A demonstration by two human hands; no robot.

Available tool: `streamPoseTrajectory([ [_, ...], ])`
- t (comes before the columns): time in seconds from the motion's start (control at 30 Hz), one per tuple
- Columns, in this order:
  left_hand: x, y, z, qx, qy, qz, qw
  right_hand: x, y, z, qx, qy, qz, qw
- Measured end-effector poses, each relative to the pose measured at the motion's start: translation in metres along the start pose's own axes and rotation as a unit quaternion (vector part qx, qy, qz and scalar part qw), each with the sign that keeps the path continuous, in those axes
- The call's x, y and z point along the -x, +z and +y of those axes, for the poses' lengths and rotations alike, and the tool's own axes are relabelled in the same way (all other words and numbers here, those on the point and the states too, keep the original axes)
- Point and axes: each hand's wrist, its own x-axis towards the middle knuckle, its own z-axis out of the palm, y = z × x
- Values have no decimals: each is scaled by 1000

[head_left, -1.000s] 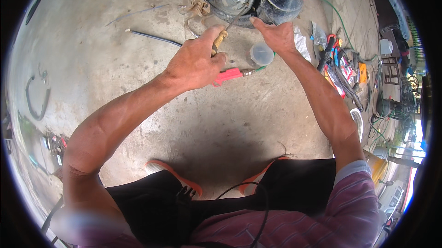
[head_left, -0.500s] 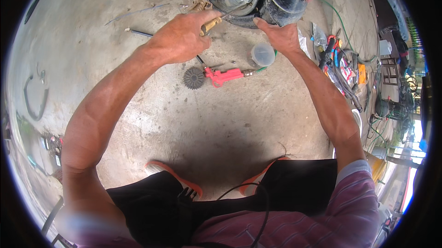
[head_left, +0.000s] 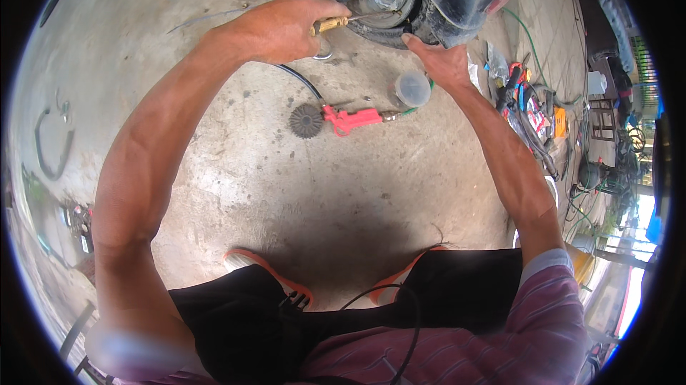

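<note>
Screwdriver [head_left: 331,25] at the machine [head_left: 451,3], far and right of centre.
Left hand [head_left: 282,26] clasps it, tip rightward; right hand [head_left: 444,63] touches the machine's near side (whether gripping, I cannot tell). A red blowgun [head_left: 359,118] lies nearer.

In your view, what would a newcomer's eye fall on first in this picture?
Probably the red gun-shaped tool on the concrete floor, upper middle, with a dark toothed disc to its left and a clear round tub above its right end. Next, the left hand above, holding a yellow-handled tool toward dusty black machinery at the top, whose lower edge the right hand meets.
</note>
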Motion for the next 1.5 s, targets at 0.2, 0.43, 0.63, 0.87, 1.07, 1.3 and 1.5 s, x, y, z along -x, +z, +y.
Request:
streamPoseTrajectory([
  [0.2,6,31,-10,53,-46,14,997,-8,6,-2,-95,-1,-5,995],
  [0.43,9,47,-16,78,-20,43,996,-17,-2,20,-12,-41,-24,999],
  [0.63,32,69,-3,170,-86,-3,982,-31,-22,-6,87,-87,-69,990],
  [0.87,11,108,6,204,-52,70,975,-36,-18,15,119,-152,-65,979],
  [1.07,11,110,6,202,-38,83,975,-38,-23,7,68,-129,-94,985],
  [1.3,6,109,3,223,-14,82,971,-34,-20,-3,-96,-25,-100,990],
  [1.5,-5,99,-9,152,1,93,984,-34,-19,-2,40,-95,-96,990],
])
